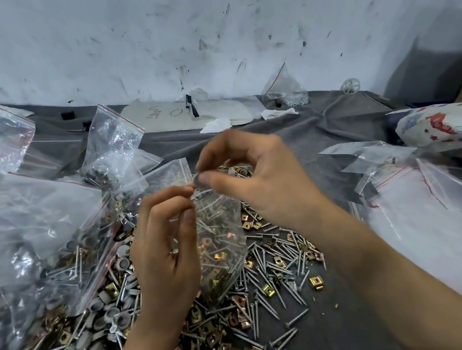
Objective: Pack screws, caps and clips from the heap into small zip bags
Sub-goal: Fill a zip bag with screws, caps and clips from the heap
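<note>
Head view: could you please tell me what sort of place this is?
Probably a hardware-packing workshop: a heap of screws, caps and clips on a cloth-covered table, filled zip bags beside it, a scuffed wall behind.

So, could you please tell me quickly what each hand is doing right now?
Left hand: pinches the rim of the small zip bag.
Right hand: pinches a small grey piece, likely a cap, at the bag's mouth.

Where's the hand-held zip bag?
Head view, centre: small clear plastic zip bag hangs from left hand, under right hand pinching a grey cap, over the screw heap.
</note>
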A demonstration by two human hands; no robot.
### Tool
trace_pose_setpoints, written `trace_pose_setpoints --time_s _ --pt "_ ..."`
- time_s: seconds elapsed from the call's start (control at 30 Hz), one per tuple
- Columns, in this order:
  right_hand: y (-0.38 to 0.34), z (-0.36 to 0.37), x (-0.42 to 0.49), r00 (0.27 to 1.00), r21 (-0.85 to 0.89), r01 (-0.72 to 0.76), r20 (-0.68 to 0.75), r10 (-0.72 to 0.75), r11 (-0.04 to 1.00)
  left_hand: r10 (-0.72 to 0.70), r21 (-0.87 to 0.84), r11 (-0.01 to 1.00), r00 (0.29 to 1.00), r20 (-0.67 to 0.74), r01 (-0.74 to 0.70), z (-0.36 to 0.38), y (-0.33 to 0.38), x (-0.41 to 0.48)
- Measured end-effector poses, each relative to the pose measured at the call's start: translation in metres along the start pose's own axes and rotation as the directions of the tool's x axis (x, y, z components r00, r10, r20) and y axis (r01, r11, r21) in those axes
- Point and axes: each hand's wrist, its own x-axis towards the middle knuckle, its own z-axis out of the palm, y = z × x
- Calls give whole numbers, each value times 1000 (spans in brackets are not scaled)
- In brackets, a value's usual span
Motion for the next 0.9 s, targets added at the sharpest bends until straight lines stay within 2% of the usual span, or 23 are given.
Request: trace_pose_setpoints --time_s 0.07,0.1,0.2,0.27,0.33,0.37,0.47,0.67,0.7,0.73,0.77,0.8,0.87,0.9 --pt "5 -3 -3 999 -86 17 41 -14 996 3 10 1000 1000 -4 -3 0 -1 0" --pt "11 -5 -2 1000 -76 14 3 -14 997 -5 1 1000 1000 -5 5 0 -1 -1" --pt "47 -17 6 957 17 -100 -273 101 995 -22 -24 999 1000 -5 21 -1 -1 -1" --pt "84 -18 12 905 -91 -285 -354 237 954 -24 -30 999 1000 -4 24 -1 -1 -2" --pt "121 -14 13 883 -282 -446 -294 365 850 -30 -35 999 1000 -4 29 -1 -1 -2" --pt "135 -11 12 883 -391 -467 -245 400 793 -30 -32 999 1000 -2 30 0 0 -3" --pt "159 -2 7 902 -605 -397 -118 416 690 -31 -23 999 999 9 31 0 0 -3" --pt "155 -2 10 936 -798 -258 -68 344 544 -36 -17 999 999 9 37 0 -1 -2" --pt "148 -3 10 942 -750 -295 -122 314 593 -36 -22 999 999 12 36 0 -1 -2" --pt "138 -4 11 933 -624 -357 -209 292 695 -36 -26 999 999 16 36 0 -1 -2" --pt "123 -4 13 918 -435 -380 -283 277 816 -38 -31 999 999 22 38 0 -1 -2" --pt "106 -6 14 914 -214 -339 -306 266 916 -42 -38 998 999 30 43 0 -1 -2" --pt "65 -11 17 954 100 -165 -235 184 981 -41 -46 998 998 45 43 0 -1 -2" --pt "47 -14 17 980 154 -98 -158 123 983 -37 -48 998 998 49 39 0 -1 -2"
